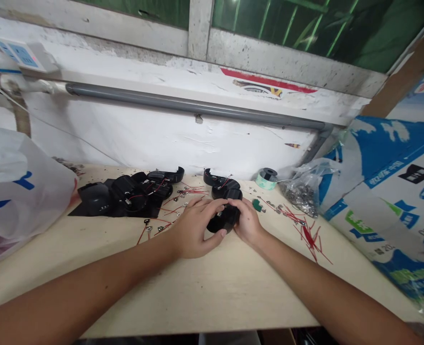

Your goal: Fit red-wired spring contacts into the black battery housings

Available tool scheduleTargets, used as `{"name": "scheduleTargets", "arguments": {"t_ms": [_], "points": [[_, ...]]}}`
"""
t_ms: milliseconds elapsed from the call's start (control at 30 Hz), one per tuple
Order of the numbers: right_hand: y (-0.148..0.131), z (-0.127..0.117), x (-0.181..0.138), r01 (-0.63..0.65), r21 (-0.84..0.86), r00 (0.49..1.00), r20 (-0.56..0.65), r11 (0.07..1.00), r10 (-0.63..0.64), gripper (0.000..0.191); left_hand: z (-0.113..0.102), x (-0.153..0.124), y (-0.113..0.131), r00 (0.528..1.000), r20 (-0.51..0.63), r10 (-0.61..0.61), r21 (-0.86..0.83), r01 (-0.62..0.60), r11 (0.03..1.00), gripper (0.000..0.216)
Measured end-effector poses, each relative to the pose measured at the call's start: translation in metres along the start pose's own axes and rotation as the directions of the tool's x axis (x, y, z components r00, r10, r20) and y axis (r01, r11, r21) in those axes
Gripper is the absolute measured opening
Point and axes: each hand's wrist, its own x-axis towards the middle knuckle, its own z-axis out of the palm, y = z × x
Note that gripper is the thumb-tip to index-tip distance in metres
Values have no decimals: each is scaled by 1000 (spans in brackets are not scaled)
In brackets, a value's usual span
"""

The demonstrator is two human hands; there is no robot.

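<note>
Between my two hands, over the middle of the table, is a round black plastic housing [222,221]. My left hand [197,227] curls around its left side, with the thumb along the near edge and the fingers over the top. Around the right side wraps my right hand [246,221], its fingertips close to those of the left. The fingers hide much of the part, so its inside is hard to make out. Just behind it lie more black housings [221,184] with thin red wires.
At the left, black housings [125,189] lie on a dark sheet beside a white plastic bag [21,191]. Red wires [310,237] and small metal parts are scattered on both sides. A spool [266,178], a clear bag of metal pieces [301,191] and a blue-white carton [387,191] stand right.
</note>
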Motion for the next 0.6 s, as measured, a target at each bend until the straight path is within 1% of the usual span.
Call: {"name": "scheduleTargets", "arguments": {"t_ms": [133,233,300,400,500,600], "points": [[-2,2,-2,-22,22,1000,11,999,22,21,1,-2,-1,1000,-17,4,16,-4,1000,61],[-4,3,-3,-15,10,995,98,1000,14,17,-2,-3,-6,997,-63,54,-8,-54,998,61],[-6,2,-3,3,17,988,156,1000,-6,15,-5,-3,-12,989,-125,78,-30,-82,996,54],[-8,0,-1,-14,29,979,204,999,8,14,-9,-2,-20,972,-233,36,-13,-40,999,38],[-9,-2,0,-32,33,971,236,999,24,17,-8,0,-27,966,-258,-13,5,15,1000,29],[-9,-4,1,-40,10,965,261,999,36,22,-7,2,-34,960,-275,-54,29,64,998,26]]}}
